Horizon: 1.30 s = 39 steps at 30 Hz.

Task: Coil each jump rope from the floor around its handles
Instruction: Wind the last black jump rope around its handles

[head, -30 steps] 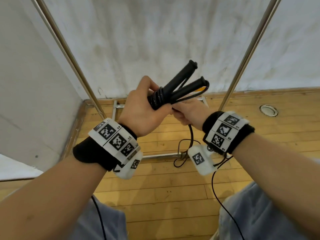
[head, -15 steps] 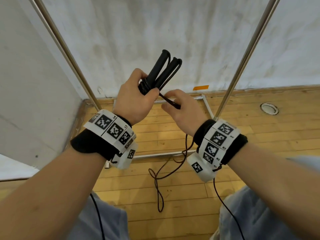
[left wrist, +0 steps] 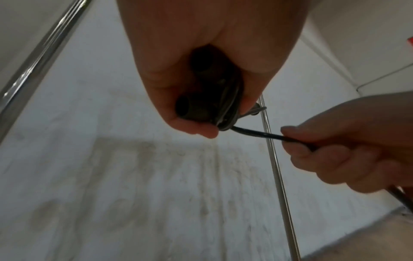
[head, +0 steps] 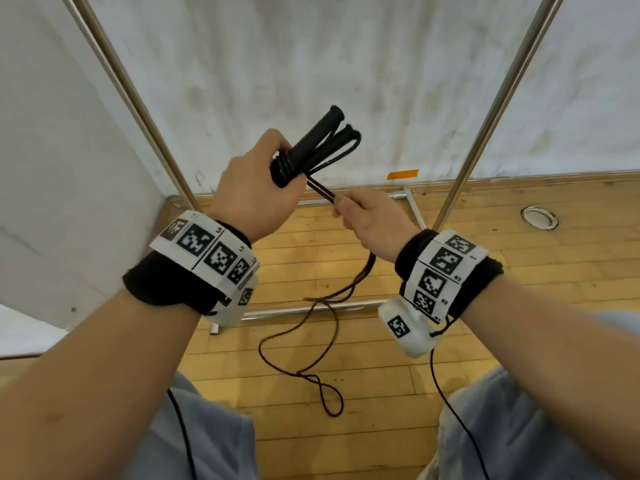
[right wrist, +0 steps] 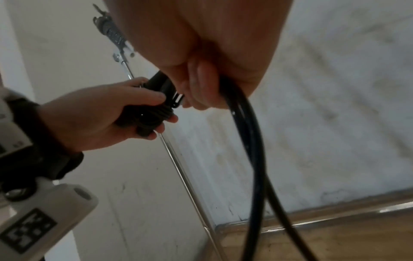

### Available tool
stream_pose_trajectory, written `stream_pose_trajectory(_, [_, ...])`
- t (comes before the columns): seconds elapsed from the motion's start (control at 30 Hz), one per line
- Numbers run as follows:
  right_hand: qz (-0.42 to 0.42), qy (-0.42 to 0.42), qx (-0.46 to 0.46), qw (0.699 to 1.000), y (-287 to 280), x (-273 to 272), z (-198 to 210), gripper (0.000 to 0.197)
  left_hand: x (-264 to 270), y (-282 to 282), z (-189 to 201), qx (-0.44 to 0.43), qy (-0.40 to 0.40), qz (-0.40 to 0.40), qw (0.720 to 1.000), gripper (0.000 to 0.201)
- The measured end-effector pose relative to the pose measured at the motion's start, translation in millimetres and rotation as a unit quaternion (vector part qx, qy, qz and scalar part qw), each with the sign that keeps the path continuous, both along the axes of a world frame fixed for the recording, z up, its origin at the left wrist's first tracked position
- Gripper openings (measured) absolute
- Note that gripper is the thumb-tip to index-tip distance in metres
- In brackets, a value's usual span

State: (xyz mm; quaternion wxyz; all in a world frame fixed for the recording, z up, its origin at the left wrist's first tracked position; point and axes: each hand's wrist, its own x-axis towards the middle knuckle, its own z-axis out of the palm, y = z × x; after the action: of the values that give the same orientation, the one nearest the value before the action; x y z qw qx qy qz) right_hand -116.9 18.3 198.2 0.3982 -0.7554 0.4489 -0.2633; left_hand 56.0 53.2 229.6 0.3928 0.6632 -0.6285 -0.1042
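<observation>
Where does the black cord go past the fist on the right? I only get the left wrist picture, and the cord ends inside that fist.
Observer: It comes out under the right hand. From there the jump rope hangs in two strands to the wooden floor and lies in loose loops.
Visitor: And the bundle in the other fist, is that all of it?
Observer: No. Both handles stick up well beyond the left hand, splayed slightly apart.
Visitor: Anything else on that floor?
Observer: A round metal fitting is set into the boards, off to the right.
</observation>
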Motion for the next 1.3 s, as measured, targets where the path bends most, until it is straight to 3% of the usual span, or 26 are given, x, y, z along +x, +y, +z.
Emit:
stream_pose_trajectory(0.13, [0.02,0.053,-0.046,0.997,6,2,4,0.042,13,-4,-13,0.012,-0.092,0.023,0.995,0.024])
stream_pose_trajectory(0.3, [0.065,0.086,-0.108,0.988,17,5,15,0.043,17,-11,-31,0.104,-0.191,0.025,0.976,0.027])
stream_pose_trajectory(0.6, [0.097,0.091,-0.052,0.99,18,1,24,0.039,-11,-13,-51,0.162,-0.235,-0.031,0.958,0.009])
stream_pose_trajectory(0.73, [0.091,0.104,-0.044,0.989,9,-8,30,0.03,-22,-3,-56,0.147,-0.29,-0.052,0.944,0.026])
stream_pose_trajectory(0.87, [0.027,0.099,-0.101,0.99,3,-13,34,0.032,-34,5,-57,0.114,-0.27,-0.078,0.953,0.036])
stream_pose_trajectory(1.1, [-0.028,0.099,-0.144,0.984,-4,-15,30,0.038,-38,4,-57,0.114,-0.263,-0.065,0.956,0.011])
stream_pose_trajectory(1.3, [-0.065,0.063,-0.098,0.991,-23,-24,28,0.042,-40,7,-54,0.098,-0.245,-0.105,0.959,0.011])
